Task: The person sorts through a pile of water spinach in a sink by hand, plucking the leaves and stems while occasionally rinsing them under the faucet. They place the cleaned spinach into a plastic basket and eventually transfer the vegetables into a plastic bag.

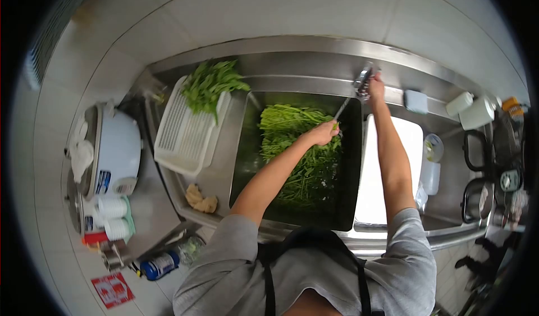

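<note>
My right hand [375,87] is closed around the metal faucet [362,81] at the back wall of the sink. A thin stream of water [341,109] runs down from the spout. Under it, my left hand [321,133] reaches over the sink with its fingers closed, and a bright green stem end [336,126] shows at the fingertips. Below lies a large heap of leafy green vegetables [303,164] in the dark water of the sink basin [241,175], pale stalks at the back and leaves toward the front.
Left of the basin, more leafy greens [210,86] rest on a white slotted basket [182,131]. A tan cloth [200,199] lies nearby. On the right, a white board [393,175] covers part of the sink, beside a sponge [416,101] and bottles [476,112]. A rice cooker [115,147] stands far left.
</note>
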The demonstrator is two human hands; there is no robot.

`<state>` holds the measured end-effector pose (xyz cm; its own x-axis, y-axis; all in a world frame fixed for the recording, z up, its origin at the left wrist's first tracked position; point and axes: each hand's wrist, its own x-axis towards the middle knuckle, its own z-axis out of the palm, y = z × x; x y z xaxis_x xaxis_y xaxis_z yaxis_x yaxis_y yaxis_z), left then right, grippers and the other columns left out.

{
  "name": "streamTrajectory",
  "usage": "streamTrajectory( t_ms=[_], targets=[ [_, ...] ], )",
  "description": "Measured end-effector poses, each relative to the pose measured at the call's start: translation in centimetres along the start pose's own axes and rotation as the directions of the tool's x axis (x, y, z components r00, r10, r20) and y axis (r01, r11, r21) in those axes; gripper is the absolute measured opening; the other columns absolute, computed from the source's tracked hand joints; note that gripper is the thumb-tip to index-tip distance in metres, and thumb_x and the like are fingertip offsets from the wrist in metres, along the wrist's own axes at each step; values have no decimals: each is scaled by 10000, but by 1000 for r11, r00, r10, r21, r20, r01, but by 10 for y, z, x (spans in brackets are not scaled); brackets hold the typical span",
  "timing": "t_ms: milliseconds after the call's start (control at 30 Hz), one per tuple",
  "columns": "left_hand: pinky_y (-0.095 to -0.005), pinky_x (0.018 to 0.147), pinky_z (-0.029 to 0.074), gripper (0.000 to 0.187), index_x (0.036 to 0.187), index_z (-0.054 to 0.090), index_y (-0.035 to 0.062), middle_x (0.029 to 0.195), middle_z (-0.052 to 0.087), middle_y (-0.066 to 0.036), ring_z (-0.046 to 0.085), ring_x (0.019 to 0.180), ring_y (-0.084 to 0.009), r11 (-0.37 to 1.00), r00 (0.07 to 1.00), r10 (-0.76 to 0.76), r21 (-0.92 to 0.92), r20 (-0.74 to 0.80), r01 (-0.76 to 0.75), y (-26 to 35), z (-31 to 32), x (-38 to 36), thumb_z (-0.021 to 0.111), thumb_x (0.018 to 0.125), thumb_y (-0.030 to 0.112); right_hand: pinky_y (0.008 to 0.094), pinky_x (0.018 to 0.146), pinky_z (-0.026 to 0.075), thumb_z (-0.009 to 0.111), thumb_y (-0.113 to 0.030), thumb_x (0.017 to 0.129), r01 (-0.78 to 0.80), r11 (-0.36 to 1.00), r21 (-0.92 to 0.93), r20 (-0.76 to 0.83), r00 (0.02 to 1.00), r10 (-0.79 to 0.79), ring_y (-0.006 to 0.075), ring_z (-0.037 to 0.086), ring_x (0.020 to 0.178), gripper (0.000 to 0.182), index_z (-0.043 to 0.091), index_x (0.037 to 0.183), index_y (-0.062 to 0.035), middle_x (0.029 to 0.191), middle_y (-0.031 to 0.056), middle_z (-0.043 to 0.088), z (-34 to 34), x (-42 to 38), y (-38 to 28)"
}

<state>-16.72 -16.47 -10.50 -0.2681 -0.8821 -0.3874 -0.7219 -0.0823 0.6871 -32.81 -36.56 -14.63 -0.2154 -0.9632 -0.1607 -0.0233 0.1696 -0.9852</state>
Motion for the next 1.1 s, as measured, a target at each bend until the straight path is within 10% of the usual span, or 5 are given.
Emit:
streamTrajectory(
  t_ms=[133,300,567,800,1100],
  targets=[
    [-374,778,416,357,1079,439,13,962,539,-181,536,857,-257,987,950,10,-148,-311,-59,-27,-24,-20,414,914,329,332,575,422,423,-102,817,297,785,-544,205,954,-219,212,533,615,481,382,1297,-97,702,191,570,-28,-62,-13],
    [-333,698,435,279,1048,462,53,916,534,-79,521,793,-167,788,800,-232,-589,-553,-179,-62,-54,-39,459,908,294,399,986,287,637,-295,748,828,553,-94,660,467,-588,350,359,1188,688,331,1315,-53,1285,189,389,35,-219,-21],
    [-361,796,493,254,955,501,-29,915,574,-110,585,830,-211,18,761,-326,-809,-560,-588,-95,-147,-154,474,902,218,424,751,428,562,-23,700,903,430,30,808,231,-542,340,522,924,523,458,1200,-138,1000,133,517,175,-260,-101],
    [-393,948,388,704,1272,244,-89,1232,403,-241,408,1160,-305,273,693,-463,-833,-553,-482,-162,-214,-252,459,871,448,402,762,451,513,-20,717,994,63,88,883,-49,-466,317,540,898,430,513,1117,-179,972,105,532,306,-285,-186],
    [-290,858,404,435,1210,446,19,1081,575,-107,521,1019,-166,742,624,-470,-662,-625,-104,-253,-192,-315,493,888,308,409,1015,252,564,-101,726,697,-628,348,894,-449,-3,211,318,1231,582,423,1237,-340,1208,26,460,490,-298,-141]
  ],
)
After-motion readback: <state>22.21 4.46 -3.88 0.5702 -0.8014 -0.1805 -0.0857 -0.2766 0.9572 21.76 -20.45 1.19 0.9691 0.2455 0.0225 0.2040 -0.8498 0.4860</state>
